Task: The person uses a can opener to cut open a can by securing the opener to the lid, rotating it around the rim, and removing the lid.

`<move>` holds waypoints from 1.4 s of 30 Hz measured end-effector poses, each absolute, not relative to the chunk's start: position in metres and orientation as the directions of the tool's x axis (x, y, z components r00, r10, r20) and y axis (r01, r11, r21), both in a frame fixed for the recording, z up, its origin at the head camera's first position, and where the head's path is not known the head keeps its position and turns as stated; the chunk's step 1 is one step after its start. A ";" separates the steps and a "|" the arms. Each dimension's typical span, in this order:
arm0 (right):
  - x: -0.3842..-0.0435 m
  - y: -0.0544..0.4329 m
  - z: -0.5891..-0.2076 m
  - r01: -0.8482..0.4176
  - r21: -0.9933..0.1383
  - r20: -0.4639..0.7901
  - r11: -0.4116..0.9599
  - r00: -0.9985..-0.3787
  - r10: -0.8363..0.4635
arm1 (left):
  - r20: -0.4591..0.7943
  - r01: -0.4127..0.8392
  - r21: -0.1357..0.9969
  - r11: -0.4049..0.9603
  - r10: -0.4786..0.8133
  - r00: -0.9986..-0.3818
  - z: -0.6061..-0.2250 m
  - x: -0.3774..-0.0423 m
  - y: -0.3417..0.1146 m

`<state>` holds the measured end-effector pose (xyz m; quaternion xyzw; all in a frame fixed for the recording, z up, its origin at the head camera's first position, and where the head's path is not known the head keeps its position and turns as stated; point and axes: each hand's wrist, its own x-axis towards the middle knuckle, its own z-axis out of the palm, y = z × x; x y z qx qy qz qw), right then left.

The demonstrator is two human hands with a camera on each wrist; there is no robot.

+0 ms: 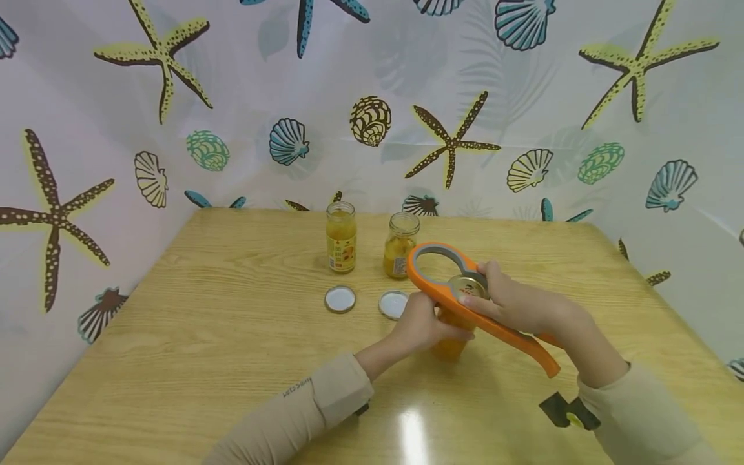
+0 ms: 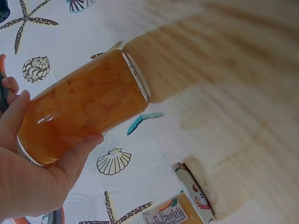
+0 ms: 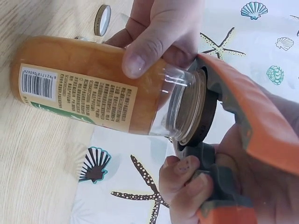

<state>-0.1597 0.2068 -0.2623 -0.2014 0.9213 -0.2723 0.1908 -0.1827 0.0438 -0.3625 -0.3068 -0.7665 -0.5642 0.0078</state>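
Observation:
A glass jar [image 3: 93, 84] of orange preserve stands near the table's middle, its printed label and barcode showing in the right wrist view. My left hand [image 1: 420, 323] grips the jar's side, thumb and fingers round the glass. Over its gold lid [image 1: 463, 285] sits an orange and grey jar opener [image 1: 523, 342], with grey toothed jaws against the lid's edge. My right hand [image 1: 514, 302] holds the opener close to the lid, fingers curled round its grey grips in the right wrist view.
Behind stand two lidless jars with yellow contents, a taller labelled jar [image 1: 341, 248] and a shorter jar [image 1: 397, 255]. In front of them lie two upturned lids, a left lid [image 1: 340, 299] and a right lid [image 1: 391, 304]. A patterned cloth [image 1: 325, 77] hangs beyond the wooden table [image 1: 232, 323].

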 end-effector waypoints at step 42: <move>-0.143 0.207 -0.276 -0.261 -0.366 -0.027 0.893 -0.956 -0.291 | 0.388 0.558 0.797 0.232 0.512 -0.767 -0.366 -0.184 0.044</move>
